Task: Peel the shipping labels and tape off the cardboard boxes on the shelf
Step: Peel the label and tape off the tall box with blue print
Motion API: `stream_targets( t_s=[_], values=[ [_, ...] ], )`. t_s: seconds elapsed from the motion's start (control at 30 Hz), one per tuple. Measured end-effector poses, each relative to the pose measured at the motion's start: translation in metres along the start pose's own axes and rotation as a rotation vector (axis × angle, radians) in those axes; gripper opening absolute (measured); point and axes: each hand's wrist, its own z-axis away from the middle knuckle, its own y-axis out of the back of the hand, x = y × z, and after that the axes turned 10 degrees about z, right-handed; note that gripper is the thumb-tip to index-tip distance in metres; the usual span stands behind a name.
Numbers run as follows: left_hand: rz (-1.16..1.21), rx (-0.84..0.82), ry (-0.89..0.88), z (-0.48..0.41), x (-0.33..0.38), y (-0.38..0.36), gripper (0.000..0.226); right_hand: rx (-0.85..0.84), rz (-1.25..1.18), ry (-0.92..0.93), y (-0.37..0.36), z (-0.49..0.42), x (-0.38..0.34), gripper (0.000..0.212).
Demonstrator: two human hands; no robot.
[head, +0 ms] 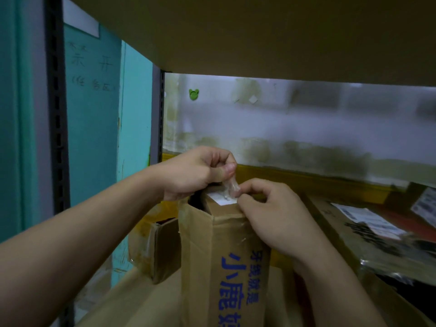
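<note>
A tall brown cardboard box [212, 260] with blue printed characters stands upright on the shelf in the middle of the view. A white shipping label [220, 198] sits on its top flap. My left hand [195, 172] pinches a strip of clear tape [230, 185] between thumb and fingers and holds it up off the box top. My right hand [273, 213] rests against the box's upper right corner, its fingertips pinching the lower end of the same tape strip at the label's edge.
A smaller taped box [155, 246] sits to the left behind the tall one. A flat dark box with white labels [368, 223] lies at the right. The shelf board [236, 31] hangs low overhead. A black metal upright [56, 102] stands at the left.
</note>
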Motion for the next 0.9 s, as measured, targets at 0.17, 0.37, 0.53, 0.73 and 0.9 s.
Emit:
stream_targets(
  t_s=[0.17,0.37,0.53,0.73,0.9],
  values=[
    [-0.154,0.148,-0.106,0.000,-0.003,-0.005,0.016,0.037,0.077,-0.041,0.004,-0.005,-0.008,0.034],
    [-0.437,0.220,-0.139,0.019,-0.002,0.003,0.028,0.115,0.291,-0.018,0.004,-0.016,-0.014,0.033],
    [-0.543,0.047,0.031,0.031,0.007,0.005,0.041,0.126,0.325,-0.004,0.006,-0.019,-0.014,0.036],
    [-0.611,0.021,0.080,0.022,0.015,0.002,0.010,0.131,0.346,0.014,0.004,-0.016,-0.010,0.036],
    [-0.670,0.009,0.108,0.015,0.015,0.003,0.005,0.140,0.351,0.016,0.004,-0.013,-0.009,0.037]
  ],
)
